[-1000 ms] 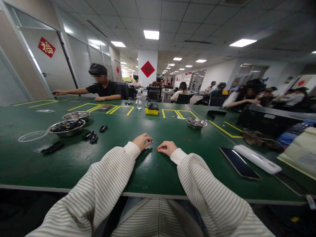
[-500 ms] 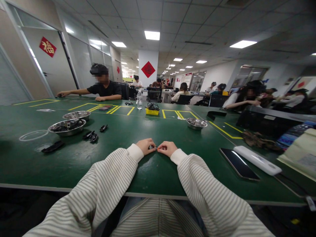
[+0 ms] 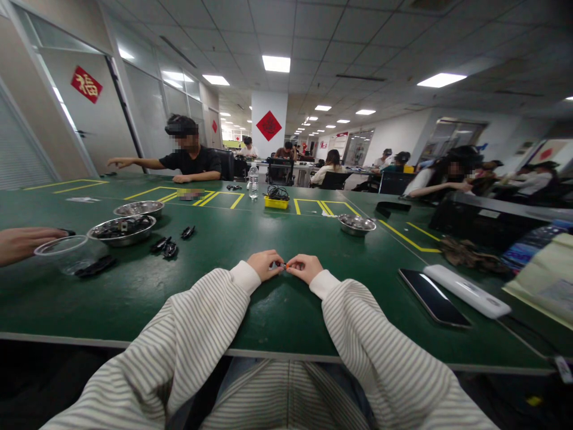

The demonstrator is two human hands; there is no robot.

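Observation:
My left hand (image 3: pixel 265 264) and my right hand (image 3: pixel 305 268) meet just above the green table (image 3: pixel 286 322), fingertips nearly touching. Between them is a small part (image 3: pixel 284 266), dark and shiny with a bit of orange at its right end. The left fingers pinch its dark side, while the right thumb and fingers close on the orange end. Most of this part is covered by the fingertips, and its kind is too small to make out.
Steel bowls (image 3: pixel 122 232) with dark parts, black pieces (image 3: pixel 169 248) and a clear plastic tub (image 3: pixel 67 254) lie left, near another person's hand (image 3: pixel 27 243). A steel bowl (image 3: pixel 357 224) stands ahead right. A phone (image 3: pixel 432 297) and white device (image 3: pixel 465 291) lie right. A bottle (image 3: pixel 253 181) stands behind.
Another person's hand has come in at the left edge, beside the clear tub. The person across the table has shifted the outstretched arm slightly. My hands have hardly moved.

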